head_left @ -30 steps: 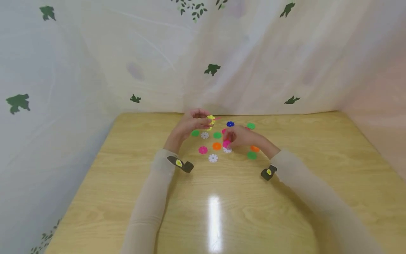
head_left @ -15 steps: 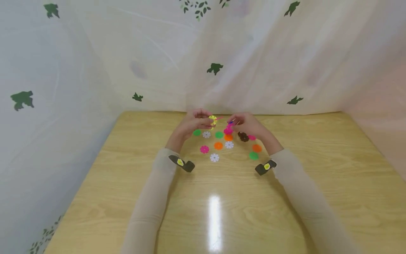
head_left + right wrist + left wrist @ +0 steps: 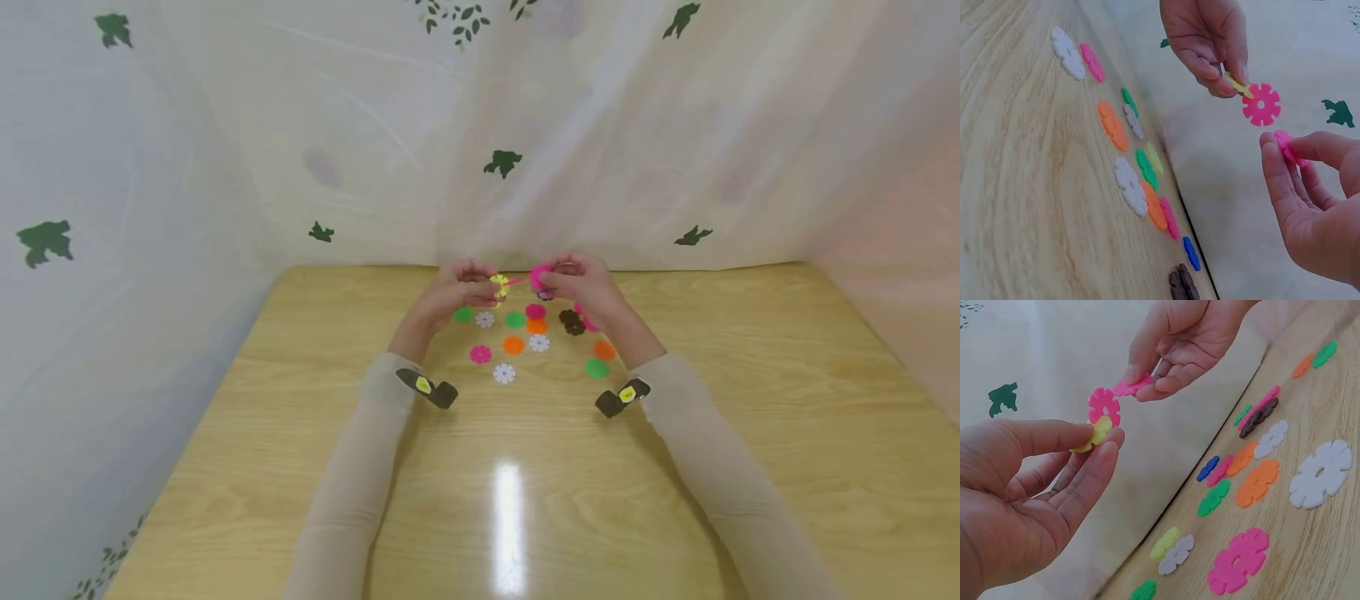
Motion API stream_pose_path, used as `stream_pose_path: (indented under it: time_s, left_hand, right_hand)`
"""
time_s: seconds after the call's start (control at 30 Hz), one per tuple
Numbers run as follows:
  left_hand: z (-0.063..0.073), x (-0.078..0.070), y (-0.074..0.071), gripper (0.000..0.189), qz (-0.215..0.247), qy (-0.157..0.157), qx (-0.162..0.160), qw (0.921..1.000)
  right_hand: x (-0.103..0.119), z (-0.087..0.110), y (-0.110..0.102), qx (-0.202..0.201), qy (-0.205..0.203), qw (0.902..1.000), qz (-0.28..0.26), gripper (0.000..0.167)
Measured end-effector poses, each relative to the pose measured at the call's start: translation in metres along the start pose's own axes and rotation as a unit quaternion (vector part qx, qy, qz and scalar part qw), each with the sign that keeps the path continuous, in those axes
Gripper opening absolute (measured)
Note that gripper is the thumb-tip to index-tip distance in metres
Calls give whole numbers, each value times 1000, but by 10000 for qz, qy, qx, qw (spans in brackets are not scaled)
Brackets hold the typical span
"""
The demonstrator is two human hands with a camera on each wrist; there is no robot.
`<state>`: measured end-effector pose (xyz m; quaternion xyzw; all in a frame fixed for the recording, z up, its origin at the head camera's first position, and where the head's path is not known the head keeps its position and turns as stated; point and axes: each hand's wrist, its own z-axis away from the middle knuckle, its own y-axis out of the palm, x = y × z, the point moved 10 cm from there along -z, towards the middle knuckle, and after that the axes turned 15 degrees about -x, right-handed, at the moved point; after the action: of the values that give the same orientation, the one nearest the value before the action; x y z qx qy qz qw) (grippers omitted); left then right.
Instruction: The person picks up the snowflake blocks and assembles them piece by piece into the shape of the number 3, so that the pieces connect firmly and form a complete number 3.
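Note:
My left hand (image 3: pixel 459 285) pinches a yellow notched plastic disc (image 3: pixel 1099 432) between thumb and fingers. A pink notched disc (image 3: pixel 1262 105) is slotted into that yellow one, edge to edge and at an angle. In my right hand (image 3: pixel 581 279) a second pink disc (image 3: pixel 1289 147) is pinched between thumb and fingertips. Its rim comes close to the free edge of the slotted pink disc in both wrist views. Both hands are raised over the far part of the table, facing each other.
Several loose notched discs lie on the wooden table (image 3: pixel 480 450) below the hands: white (image 3: pixel 504 373), orange (image 3: pixel 513 345), green (image 3: pixel 597 367), pink (image 3: pixel 481 355) and brown (image 3: pixel 574 325). A patterned curtain (image 3: pixel 375 150) hangs behind the table's far edge.
My right hand has lifted a pink disc from among the loose discs and moved it up and away toward the back, beside the left hand. The left hand has stayed nearly still.

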<state>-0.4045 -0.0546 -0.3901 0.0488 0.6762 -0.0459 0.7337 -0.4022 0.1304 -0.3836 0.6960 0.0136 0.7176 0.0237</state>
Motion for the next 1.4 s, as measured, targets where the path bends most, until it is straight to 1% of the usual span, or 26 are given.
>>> stream_pose_path:
  time_s: [0.13, 0.3, 0.5, 0.67, 0.83, 1.07, 1.2, 1.3, 1.4]
  left_hand:
    - [-1, 2, 0, 21, -40, -37, -6, 10000]
    - [-3, 3, 1, 21, -63, -77, -17, 9999]
    - [-3, 1, 0, 16, 6, 10, -123, 9999]
    - [-4, 6, -1, 14, 117, -109, -213, 9996]
    - [-5, 6, -2, 14, 103, -89, -266, 9996]
    - [-3, 3, 1, 15, 43, -82, -196, 9998]
    - [-3, 5, 4, 18, 159, -144, -162, 9996]
    - [-2, 7, 4, 18, 245, -201, -214, 9993]
    - [-2, 8, 4, 17, 225, -257, -313, 9989]
  right_hand:
    - [-1, 2, 4, 67, 137, 9995, -287, 17]
    - [-5, 0, 6, 60, 207, 9992, -339, 16]
    - [-6, -1, 10, 79, 194, 9984, -535, 15]
    - [-8, 2, 11, 43, 246, 9984, -498, 16]
    - [-7, 2, 12, -53, 226, 9981, -574, 15]
    - [-6, 2, 13, -75, 203, 9985, -507, 15]
    - [-5, 3, 11, -112, 210, 9989, -412, 15]
    - [-5, 4, 10, -122, 214, 9989, -399, 17]
    - [-5, 4, 11, -101, 189, 9990, -396, 18]
